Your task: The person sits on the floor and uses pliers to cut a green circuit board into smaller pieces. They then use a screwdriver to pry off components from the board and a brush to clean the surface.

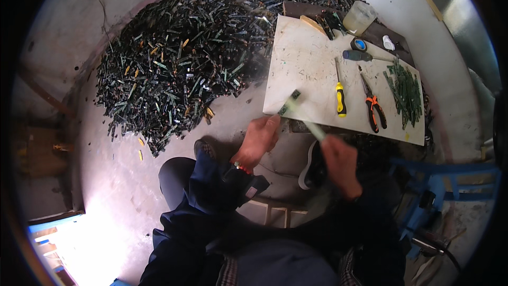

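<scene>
My left hand [259,140] has its fingers closed on one end of a small dark green circuit board strip [289,103], held at the front edge of a white board [309,74]. A pale green, stick-like tool [313,127] reaches toward that strip, gripped in my right hand [343,165]. Motion smears the tool and my right hand, so the tool's exact kind cannot be made out. On the board beyond lie a yellow-and-black screwdriver [340,95] and orange-and-black pliers [372,106]. A stack of green strips [405,95] rests at the board's right side.
Loose dark strips form a large heap [180,58] on the floor, far left. Along the board's back are a cloudy plastic container [360,17], a blue tape roll [359,45], a grey-handled screwdriver [360,55] and a wooden piece [313,25]. Blue furniture [439,185] stands right.
</scene>
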The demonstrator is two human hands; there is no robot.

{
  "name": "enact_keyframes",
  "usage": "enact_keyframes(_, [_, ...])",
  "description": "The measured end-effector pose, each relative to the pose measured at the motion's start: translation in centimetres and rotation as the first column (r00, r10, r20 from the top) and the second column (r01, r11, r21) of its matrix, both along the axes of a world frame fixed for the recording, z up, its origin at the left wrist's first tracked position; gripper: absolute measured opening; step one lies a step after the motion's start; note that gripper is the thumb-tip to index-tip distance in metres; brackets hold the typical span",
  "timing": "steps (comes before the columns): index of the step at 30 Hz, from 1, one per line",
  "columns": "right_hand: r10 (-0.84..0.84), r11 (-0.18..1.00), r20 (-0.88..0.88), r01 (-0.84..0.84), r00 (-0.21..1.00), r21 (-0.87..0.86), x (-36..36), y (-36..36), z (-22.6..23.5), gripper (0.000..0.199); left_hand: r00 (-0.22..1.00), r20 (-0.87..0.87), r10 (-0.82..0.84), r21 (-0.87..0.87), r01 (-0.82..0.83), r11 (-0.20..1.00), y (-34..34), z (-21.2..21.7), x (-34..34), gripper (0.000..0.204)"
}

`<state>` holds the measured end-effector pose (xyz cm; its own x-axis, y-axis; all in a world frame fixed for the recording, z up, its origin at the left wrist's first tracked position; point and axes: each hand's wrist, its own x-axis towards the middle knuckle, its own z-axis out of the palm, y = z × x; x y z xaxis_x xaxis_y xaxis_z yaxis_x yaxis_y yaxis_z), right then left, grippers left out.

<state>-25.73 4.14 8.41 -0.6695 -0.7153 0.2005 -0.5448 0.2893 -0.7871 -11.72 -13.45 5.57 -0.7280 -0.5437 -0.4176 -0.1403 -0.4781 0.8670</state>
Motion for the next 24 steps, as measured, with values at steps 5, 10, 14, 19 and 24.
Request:
enact_keyframes(5, [-0.013,0.987,0.000,0.013,1.000,0.158,-1.8,-0.6,0.3,0.020,0.998,0.054,0.015,-0.119,-0.009,0.993,0.3,0.8,0.0,0.044])
enact_keyframes(10, [0.038,0.999,0.032,-0.038,0.999,-0.008,0.7,-0.1,-0.6,0.021,1.000,0.012,0.006,-0.048,-0.005,0.999,0.0,0.8,0.1,0.041])
enact_keyframes(14, [-0.021,0.994,0.072,0.014,0.997,0.107,-1.8,-1.2,1.1,0.023,1.000,0.011,-0.013,-0.100,0.015,0.995,-0.1,0.5,0.0,0.041])
enact_keyframes(19, [-0.030,0.994,0.037,0.026,0.999,0.107,-0.6,-0.7,-0.1,0.019,0.999,0.039,-0.033,-0.134,0.038,0.990,-0.2,0.2,0.2,0.041])
enact_keyframes(24, [-0.035,0.998,0.078,0.031,0.996,0.053,0.3,-0.2,-0.4,0.018,0.999,-0.023,-0.037,-0.109,0.034,0.993,-0.2,-0.1,0.0,0.042])
